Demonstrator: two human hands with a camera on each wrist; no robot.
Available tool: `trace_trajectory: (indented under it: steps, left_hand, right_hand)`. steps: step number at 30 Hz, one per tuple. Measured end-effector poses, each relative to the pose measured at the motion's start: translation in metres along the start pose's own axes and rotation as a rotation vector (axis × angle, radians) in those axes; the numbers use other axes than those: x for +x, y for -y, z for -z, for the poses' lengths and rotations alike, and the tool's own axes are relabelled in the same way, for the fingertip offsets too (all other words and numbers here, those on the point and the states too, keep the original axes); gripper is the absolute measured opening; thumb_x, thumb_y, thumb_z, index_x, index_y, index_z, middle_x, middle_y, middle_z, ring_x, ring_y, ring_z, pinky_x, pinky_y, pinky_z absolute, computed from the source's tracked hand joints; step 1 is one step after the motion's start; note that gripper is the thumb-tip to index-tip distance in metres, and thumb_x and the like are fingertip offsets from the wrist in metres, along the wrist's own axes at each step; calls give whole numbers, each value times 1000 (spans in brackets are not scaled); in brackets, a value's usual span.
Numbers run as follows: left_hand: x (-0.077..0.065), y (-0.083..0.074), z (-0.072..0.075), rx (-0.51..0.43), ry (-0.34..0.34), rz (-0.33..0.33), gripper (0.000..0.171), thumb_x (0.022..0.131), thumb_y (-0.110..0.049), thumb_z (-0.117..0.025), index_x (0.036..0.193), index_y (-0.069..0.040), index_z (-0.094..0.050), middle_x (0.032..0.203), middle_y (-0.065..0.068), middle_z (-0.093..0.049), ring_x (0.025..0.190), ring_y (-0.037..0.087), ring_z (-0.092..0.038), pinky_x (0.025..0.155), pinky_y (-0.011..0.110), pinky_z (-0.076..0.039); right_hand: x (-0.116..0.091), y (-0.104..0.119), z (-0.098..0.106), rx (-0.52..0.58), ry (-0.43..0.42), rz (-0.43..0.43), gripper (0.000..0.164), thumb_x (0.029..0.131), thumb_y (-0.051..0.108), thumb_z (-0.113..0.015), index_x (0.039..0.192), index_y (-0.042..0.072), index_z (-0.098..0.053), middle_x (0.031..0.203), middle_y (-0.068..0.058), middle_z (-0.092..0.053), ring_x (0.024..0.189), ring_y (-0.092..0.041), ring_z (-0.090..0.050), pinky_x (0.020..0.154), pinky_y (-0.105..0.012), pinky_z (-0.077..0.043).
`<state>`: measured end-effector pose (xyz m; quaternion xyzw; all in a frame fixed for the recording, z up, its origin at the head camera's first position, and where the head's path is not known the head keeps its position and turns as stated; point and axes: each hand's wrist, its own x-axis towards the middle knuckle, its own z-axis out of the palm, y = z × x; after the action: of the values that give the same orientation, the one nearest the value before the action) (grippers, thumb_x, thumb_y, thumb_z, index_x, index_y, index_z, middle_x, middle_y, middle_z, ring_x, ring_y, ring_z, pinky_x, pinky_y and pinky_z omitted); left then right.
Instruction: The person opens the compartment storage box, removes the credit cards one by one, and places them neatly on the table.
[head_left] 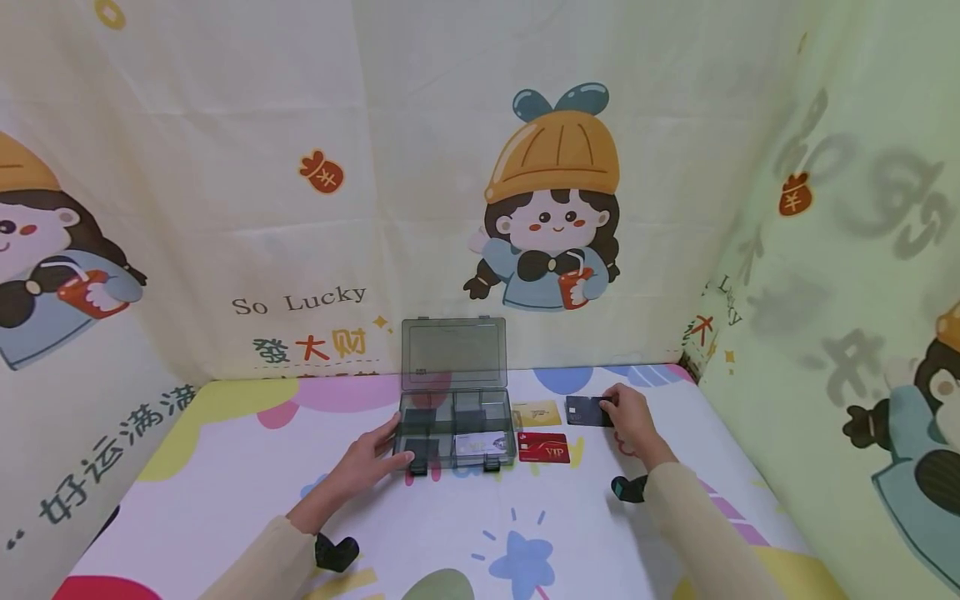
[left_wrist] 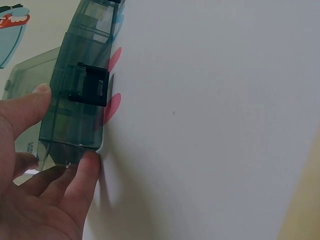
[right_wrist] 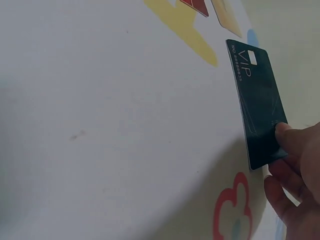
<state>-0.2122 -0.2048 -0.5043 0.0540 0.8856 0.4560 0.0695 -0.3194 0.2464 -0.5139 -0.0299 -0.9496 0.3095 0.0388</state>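
Note:
A smoky clear plastic compartment case (head_left: 453,354) stands with its lid raised. My left hand (head_left: 367,458) grips its left side, thumb at the rim; in the left wrist view the fingers lie against the side wall near a black latch (left_wrist: 90,84). A white card (head_left: 480,444) lies in the front right compartment, and dark pieces sit in the others. My right hand (head_left: 630,412) pinches a dark VIP card (right_wrist: 257,100) by its right end, thumb on the face and fingers beneath. The card is right of the case, close over the table.
Between the case and the dark card lie a gold card (head_left: 540,412) and, nearer me, a red VIP card (head_left: 543,448). The table wears a white printed cloth (head_left: 420,542). Printed curtains (head_left: 420,208) hang behind the case and along the sides.

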Motion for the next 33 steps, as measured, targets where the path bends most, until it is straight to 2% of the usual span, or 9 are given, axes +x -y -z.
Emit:
trace_trajectory:
  steps: [5,9,15,22,26,30,33]
  left_hand:
    - [-1,0,0,-12,-3,5,82,88,-30,-71,152,-7,-26,155,19,-33,137,38,-43,108,49,-41]
    - [-1,1,0,-18,-9,15,82,88,-30,-71,152,-7,-27,155,18,-33,137,37,-43,109,48,-40]
    - [0,0,-2,-33,-16,30,79,88,-26,-71,153,-9,-27,156,15,-33,138,35,-42,109,47,-40]
    - [0,-3,-3,-33,-21,27,79,88,-26,-71,152,-8,-28,155,17,-35,137,36,-43,109,47,-41]
    - [-2,-4,-4,-34,-29,39,79,88,-25,-71,152,-10,-28,155,16,-35,137,35,-44,108,46,-42]
    - [-1,-2,-3,-31,-21,30,79,88,-25,-71,152,-9,-27,156,16,-34,137,36,-43,108,46,-42]
    - [1,-1,-3,-27,-19,22,79,89,-26,-71,153,-10,-27,156,15,-33,137,35,-43,108,46,-42]
  right_hand:
    - [8,5,1,-38,58,14,14,93,5,-61,103,-4,-60,98,-20,-63,89,-29,-56,84,-45,-51]
    - [9,6,2,-72,94,4,15,92,7,-62,102,-4,-60,99,-20,-63,90,-29,-55,85,-45,-51]
    - [8,6,5,-130,97,26,18,91,10,-65,101,-4,-59,95,-18,-61,86,-27,-54,80,-41,-50]
    - [6,6,5,-214,64,14,25,89,11,-68,103,5,-48,91,-12,-51,83,-25,-50,68,-31,-45]
    - [5,7,6,-180,46,-13,25,89,13,-69,103,4,-49,91,-13,-53,84,-26,-51,69,-32,-46]
    - [0,6,5,-76,42,-66,27,91,18,-68,105,4,-50,93,-13,-54,86,-26,-52,71,-31,-47]
    - [-4,8,3,14,37,-61,29,91,21,-68,106,4,-51,93,-14,-55,86,-25,-52,70,-28,-48]
